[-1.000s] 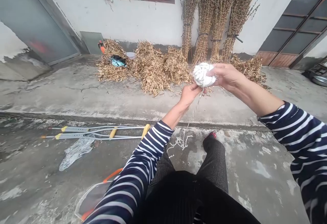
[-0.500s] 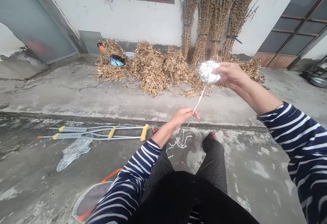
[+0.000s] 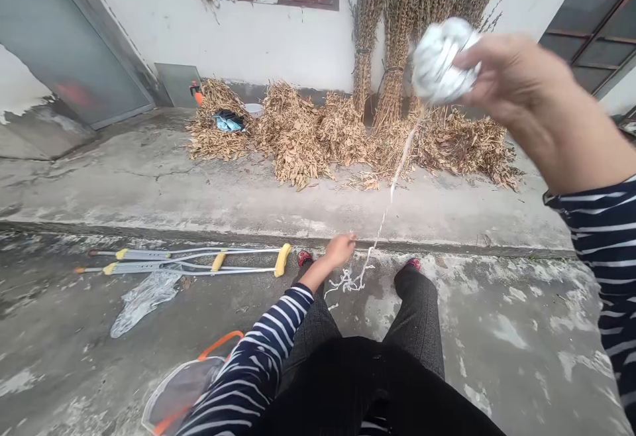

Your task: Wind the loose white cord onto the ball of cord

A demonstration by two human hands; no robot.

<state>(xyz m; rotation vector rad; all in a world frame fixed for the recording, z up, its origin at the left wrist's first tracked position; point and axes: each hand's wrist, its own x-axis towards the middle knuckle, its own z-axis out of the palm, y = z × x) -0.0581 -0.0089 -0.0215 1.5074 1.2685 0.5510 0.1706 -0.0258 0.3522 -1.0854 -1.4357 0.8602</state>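
My right hand point(image 3: 511, 81) is raised at the upper right, its fingers closed around a ball of white cord point(image 3: 440, 65). Both are slightly blurred. From the ball a length of cord point(image 3: 396, 177) hangs down slantwise to a loose tangle of white cord point(image 3: 348, 282) on the ground between my feet. My left hand point(image 3: 340, 249) is low, just left of the hanging cord and apart from it. Its fingers are curled in, and no held thing shows in them.
Crutches with yellow pads point(image 3: 218, 261) and a clear plastic bag point(image 3: 146, 300) lie on the left. Near my left arm is a mesh bag with orange trim point(image 3: 179, 389). Dry plant heaps point(image 3: 293, 131) and standing bundles point(image 3: 395, 45) line the wall beyond a low concrete step point(image 3: 238, 204).
My right hand has lifted the ball up, rightward and closer. My left hand has let go of the cord and dropped down and left. A longer stretch of cord now hangs free.
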